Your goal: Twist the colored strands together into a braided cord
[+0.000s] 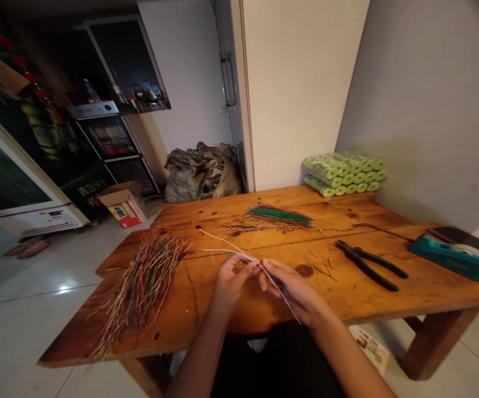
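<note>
Both my hands meet over the near part of the wooden table, pinching a few thin white wires. My left hand has thumb and fingers closed on them near their middle. Beside it, my right hand grips the same wires, and their tails run down across my palm. The far ends fan out to the left above the table. To the left lies a large loose pile of multicoloured wires. Beyond my hands is a bundle of green and reddish wires.
Black-handled pliers and a teal tape dispenser lie on the wooden table at right. Short wire scraps are near the pliers. Packed green rolls stand at the back. Grey sacks and a cardboard box sit beyond.
</note>
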`<action>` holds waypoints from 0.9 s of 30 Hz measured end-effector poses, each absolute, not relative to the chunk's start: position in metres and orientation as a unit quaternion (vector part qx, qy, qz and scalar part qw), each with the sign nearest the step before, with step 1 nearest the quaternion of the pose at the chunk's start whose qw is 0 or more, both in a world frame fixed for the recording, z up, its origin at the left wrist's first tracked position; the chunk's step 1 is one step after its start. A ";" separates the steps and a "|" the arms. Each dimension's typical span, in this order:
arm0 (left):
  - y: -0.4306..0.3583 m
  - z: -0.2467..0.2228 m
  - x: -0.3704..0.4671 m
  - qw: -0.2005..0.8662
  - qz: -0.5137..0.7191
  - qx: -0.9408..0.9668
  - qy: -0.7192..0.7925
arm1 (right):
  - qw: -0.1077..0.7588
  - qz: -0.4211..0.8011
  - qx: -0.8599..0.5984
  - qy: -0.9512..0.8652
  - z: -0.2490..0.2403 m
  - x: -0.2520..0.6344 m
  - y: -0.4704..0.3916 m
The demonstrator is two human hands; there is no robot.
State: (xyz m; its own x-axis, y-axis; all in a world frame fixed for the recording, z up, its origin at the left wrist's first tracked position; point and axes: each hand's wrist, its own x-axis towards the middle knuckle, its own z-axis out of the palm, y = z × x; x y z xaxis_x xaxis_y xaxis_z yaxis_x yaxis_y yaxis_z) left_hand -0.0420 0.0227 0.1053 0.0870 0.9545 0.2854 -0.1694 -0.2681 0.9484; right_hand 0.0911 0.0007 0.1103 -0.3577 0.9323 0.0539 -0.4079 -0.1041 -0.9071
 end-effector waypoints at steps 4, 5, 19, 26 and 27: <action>0.022 0.107 -0.043 0.515 0.572 0.533 0.351 | 0.477 0.712 -0.282 -0.432 0.108 0.093 0.002; 0.022 0.107 -0.044 0.514 0.572 0.535 0.351 | 0.475 0.718 -0.277 -0.428 0.107 0.094 0.002; 0.022 0.107 -0.048 0.494 0.513 0.599 0.365 | 0.456 0.663 -0.305 -0.509 0.105 0.100 0.007; 0.031 0.100 -0.045 0.446 0.591 0.530 0.414 | 0.486 0.520 -0.387 -0.587 0.106 0.095 0.009; 0.032 0.099 -0.045 0.439 0.609 0.510 0.419 | 0.475 0.527 -0.383 -0.592 0.104 0.095 0.010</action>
State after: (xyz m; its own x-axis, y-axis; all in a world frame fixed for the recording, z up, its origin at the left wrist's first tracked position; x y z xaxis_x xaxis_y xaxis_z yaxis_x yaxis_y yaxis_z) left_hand -0.0448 0.0316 0.0991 -0.0935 0.9626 0.2544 -0.1075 -0.2638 0.9586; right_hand 0.0952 0.0098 0.1040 -0.2567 0.9534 0.1583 -0.0476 0.1511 -0.9874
